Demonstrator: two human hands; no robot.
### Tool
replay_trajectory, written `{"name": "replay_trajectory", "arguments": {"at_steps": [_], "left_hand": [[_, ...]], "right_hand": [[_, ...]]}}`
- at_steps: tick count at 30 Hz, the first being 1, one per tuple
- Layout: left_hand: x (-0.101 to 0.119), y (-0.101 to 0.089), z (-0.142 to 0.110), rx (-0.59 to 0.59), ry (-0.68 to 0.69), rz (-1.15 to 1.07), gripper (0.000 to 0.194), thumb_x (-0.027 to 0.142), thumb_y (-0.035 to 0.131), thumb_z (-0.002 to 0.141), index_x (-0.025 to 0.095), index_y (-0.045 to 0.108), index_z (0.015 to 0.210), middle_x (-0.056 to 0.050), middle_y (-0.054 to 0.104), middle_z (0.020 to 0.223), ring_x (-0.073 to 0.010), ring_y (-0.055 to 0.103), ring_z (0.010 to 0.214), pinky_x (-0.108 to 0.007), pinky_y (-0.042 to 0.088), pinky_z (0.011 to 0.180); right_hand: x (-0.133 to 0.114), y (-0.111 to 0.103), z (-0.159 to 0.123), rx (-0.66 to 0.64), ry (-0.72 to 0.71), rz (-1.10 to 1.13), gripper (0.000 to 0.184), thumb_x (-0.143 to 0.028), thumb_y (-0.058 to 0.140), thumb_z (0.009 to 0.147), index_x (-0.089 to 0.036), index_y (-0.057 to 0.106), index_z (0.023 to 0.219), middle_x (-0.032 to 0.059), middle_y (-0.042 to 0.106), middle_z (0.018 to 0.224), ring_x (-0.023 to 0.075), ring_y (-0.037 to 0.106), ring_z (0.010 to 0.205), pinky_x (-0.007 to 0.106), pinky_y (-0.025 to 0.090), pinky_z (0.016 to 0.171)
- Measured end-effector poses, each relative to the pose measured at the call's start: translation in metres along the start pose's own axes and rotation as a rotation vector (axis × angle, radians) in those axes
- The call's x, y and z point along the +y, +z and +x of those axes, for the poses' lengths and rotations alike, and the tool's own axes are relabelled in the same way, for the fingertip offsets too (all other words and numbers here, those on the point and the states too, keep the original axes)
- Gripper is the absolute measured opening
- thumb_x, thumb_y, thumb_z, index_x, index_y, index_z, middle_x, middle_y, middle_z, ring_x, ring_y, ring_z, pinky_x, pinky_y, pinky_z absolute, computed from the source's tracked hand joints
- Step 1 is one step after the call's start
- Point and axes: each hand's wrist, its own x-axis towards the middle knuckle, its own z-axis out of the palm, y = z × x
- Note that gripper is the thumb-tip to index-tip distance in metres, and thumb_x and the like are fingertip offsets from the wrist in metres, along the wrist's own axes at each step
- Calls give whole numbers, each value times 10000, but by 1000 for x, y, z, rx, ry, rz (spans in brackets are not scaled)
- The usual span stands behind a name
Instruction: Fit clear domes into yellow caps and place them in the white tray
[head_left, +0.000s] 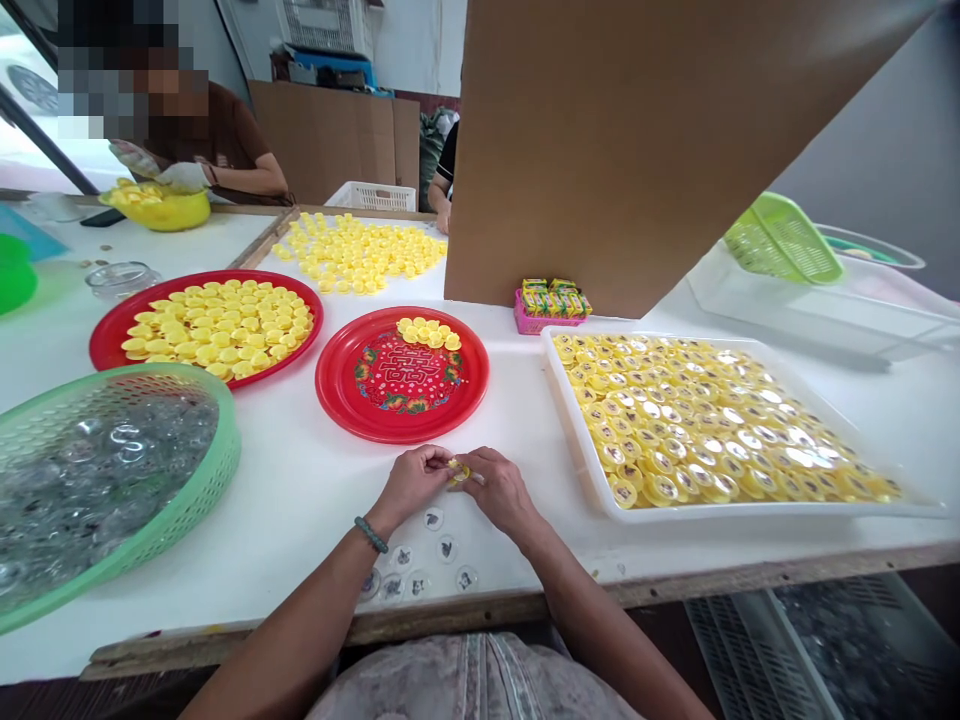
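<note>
My left hand [411, 483] and my right hand [499, 490] meet over the white table near its front edge, both pinched on one small yellow cap [458, 470]. Several clear round discs with dark pictures [439, 520] lie on the table just below my hands. Beyond my hands sits a red plate [352, 385] with a small pile of yellow caps [429, 333] at its far side. To my right a white tray [592, 480] is packed with finished yellow caps with clear tops.
A green basket [187, 505] of clear discs sits at left. A second red plate [105, 345] holds many yellow caps. A cardboard sheet [637, 140] stands behind a pink box [534, 320]. A person in gloves [184, 177] works at a yellow bowl [169, 212] at the far left.
</note>
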Motion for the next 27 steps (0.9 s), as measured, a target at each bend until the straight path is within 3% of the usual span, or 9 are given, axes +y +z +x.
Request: {"name": "replay_trajectory", "arguments": {"at_steps": [7,11,17,24,27], "left_hand": [[-4,4,2,36,-29,-14,236,328,709,650,141,645,778,-66,657,749,-211,610,715,-289,485,653],[0,2,-1,13,-141,-103,289,394,698,683,132,636,788,-45,635,669,-173,584,604,-257,464,563],[6,2,-4,-23,-252,-342,370,399,727,644,119,630,864,-89,676,822,-208,626,795,-310,500,776],[7,4,-2,4,-244,-287,341,379,703,655,112,625,853,-88,674,789,-225,637,773,-343,510,779],[11,2,-3,-38,-218,-235,372,379,702,671,114,613,916,-97,673,858,-235,630,828,-326,501,773]], "right_hand": [[3,5,-2,43,-8,55,283,-172,686,746,-235,670,1022,38,657,906,172,600,841,267,482,748],[4,6,-1,41,-46,49,269,-165,665,766,-220,667,1029,47,666,918,178,590,862,273,480,767],[4,1,-1,12,-56,18,283,-156,628,794,-217,652,1069,50,670,952,172,580,877,268,462,789],[3,-4,2,-67,-102,-54,190,-156,627,793,-218,684,963,49,677,874,169,583,842,272,437,785],[2,-5,3,-54,-101,-55,160,-149,618,794,-214,686,923,48,684,848,165,594,828,264,433,780]]}}
